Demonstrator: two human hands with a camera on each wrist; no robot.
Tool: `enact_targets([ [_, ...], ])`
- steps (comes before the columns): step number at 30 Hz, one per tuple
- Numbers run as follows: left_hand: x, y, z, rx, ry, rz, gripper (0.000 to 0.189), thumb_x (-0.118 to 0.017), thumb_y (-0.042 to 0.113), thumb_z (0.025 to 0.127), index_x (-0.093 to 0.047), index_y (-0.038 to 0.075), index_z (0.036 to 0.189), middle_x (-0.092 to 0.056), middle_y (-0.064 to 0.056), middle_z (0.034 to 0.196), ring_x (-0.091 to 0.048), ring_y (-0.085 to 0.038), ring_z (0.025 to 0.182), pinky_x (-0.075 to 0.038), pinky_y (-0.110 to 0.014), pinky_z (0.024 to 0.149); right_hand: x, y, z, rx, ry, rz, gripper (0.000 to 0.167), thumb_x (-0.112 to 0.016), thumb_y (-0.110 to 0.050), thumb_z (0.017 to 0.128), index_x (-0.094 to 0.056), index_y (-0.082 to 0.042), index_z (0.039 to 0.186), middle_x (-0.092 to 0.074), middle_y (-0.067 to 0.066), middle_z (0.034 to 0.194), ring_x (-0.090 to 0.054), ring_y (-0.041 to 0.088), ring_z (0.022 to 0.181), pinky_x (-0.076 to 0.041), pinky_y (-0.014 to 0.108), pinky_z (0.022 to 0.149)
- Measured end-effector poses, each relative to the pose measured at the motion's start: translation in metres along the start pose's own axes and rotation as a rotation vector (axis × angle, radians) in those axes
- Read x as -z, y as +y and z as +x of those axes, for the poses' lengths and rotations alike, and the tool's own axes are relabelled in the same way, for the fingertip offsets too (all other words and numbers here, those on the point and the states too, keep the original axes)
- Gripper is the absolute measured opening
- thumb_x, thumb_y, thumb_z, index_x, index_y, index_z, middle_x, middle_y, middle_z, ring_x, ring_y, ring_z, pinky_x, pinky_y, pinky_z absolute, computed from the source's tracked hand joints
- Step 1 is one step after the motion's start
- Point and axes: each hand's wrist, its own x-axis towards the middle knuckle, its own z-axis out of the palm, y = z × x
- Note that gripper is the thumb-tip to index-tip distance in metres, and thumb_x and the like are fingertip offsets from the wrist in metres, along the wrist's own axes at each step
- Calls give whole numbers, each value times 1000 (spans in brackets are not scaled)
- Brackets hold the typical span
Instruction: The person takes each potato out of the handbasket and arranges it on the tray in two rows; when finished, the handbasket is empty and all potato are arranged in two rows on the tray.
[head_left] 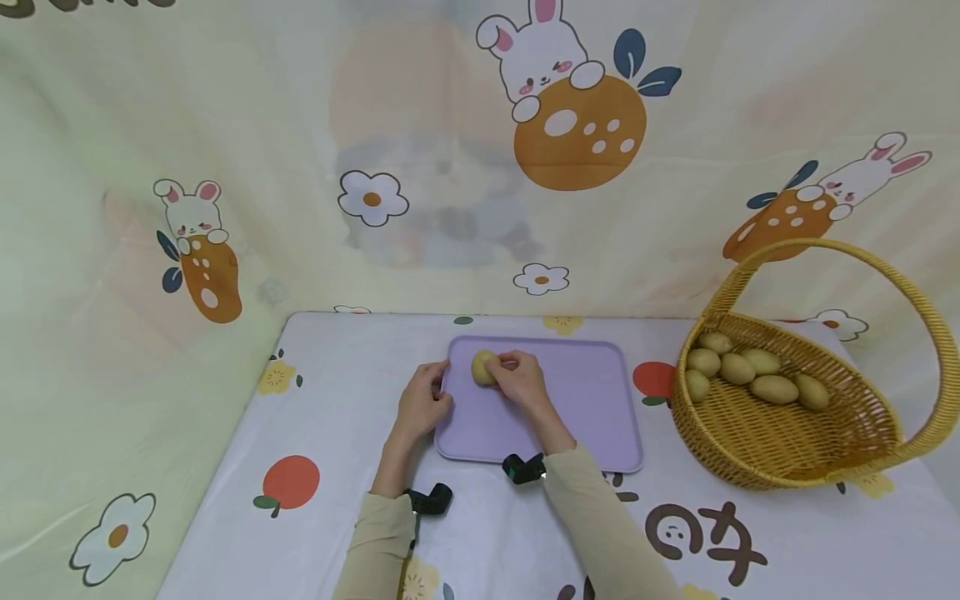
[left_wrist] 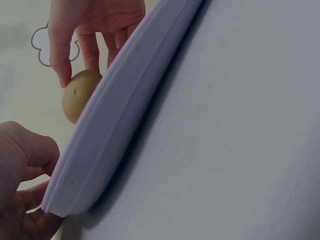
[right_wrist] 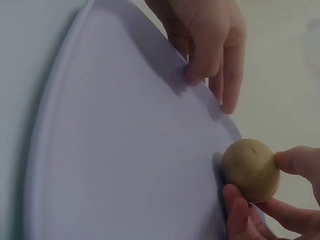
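A lilac tray (head_left: 570,400) lies on the table. My right hand (head_left: 522,382) pinches a small round yellow-brown potato (head_left: 483,367) over the tray's upper left part. In the right wrist view, the thumb sits on one side of the potato (right_wrist: 251,170) and the fingers are on the other, close to the tray surface. My left hand (head_left: 422,404) rests at the tray's left edge, thumb and fingertips touching the rim. The left wrist view shows this hand (left_wrist: 25,175) beside the tray corner; some of its fingers are partly hidden by the rim.
At the right stands a yellow wicker basket (head_left: 787,454) with a tall handle and several potatoes (head_left: 774,389) at its far left side. A printed cloth (head_left: 247,533) covers the table. Behind it hangs a patterned curtain (head_left: 442,100).
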Motion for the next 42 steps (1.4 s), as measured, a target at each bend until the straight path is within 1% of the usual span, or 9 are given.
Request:
enact_targets([
  [6,0,2,1,-6,-1,0,58,-62,-1,77,-56,-3,135,-58,-19,124,-62,-23,85,-48,-35,75,-1,3,3,13,13,37,33,-68,-12,88,-66,12,111,-71,24,93,-70,25,64,-50,20,54],
  [10,1,3,1,-12,7,0,59,-61,-1,76,-56,-4,134,-58,-19,123,-61,-22,83,-48,-35,73,0,3,3,8,21,-7,33,-68,-16,89,-68,8,112,-72,21,92,-69,23,64,-49,20,54],
  [17,-2,3,1,-30,19,16,59,-61,-1,75,-56,-4,134,-59,-20,118,-61,-23,82,-48,-36,73,18,0,-4,17,42,-202,35,-65,-25,89,-70,2,111,-71,17,102,-66,29,94,-49,39,84],
  [20,-3,3,0,-29,15,13,59,-61,0,76,-56,-4,134,-59,-20,119,-62,-25,84,-49,-37,75,29,-2,-7,22,46,-235,35,-64,-26,90,-70,2,111,-69,18,103,-64,31,99,-48,44,88],
  [26,0,2,-1,-16,13,-4,57,-61,0,76,-58,-4,133,-58,-20,122,-64,-27,87,-51,-39,78,52,-11,-9,41,29,-257,35,-65,-25,91,-69,3,110,-68,18,98,-64,30,89,-50,39,79],
  [31,2,-1,-1,-6,22,-5,57,-61,0,76,-58,-3,133,-57,-20,125,-65,-28,88,-51,-41,79,77,-19,-12,63,34,-266,35,-64,-24,91,-68,3,114,-67,19,100,-65,30,89,-51,35,75],
  [35,2,-2,-2,-6,30,-8,56,-61,0,76,-59,-3,132,-58,-20,125,-65,-28,88,-51,-42,79,101,-25,-15,108,75,-281,36,-63,-22,92,-68,5,115,-67,22,103,-65,32,92,-50,35,75],
  [39,0,0,-2,-17,29,-8,56,-61,-1,75,-59,-4,131,-58,-20,123,-65,-27,87,-50,-41,77,130,-27,-18,131,119,-277,36,-61,-19,93,-66,7,116,-68,25,103,-67,34,89,-48,28,69],
  [42,-2,1,-1,-13,23,-10,56,-60,0,76,-59,-3,131,-58,-20,123,-65,-27,87,-50,-41,77,153,-26,-22,133,159,-268,36,-60,-18,94,-65,8,119,-67,27,104,-70,29,81,-46,22,65],
])
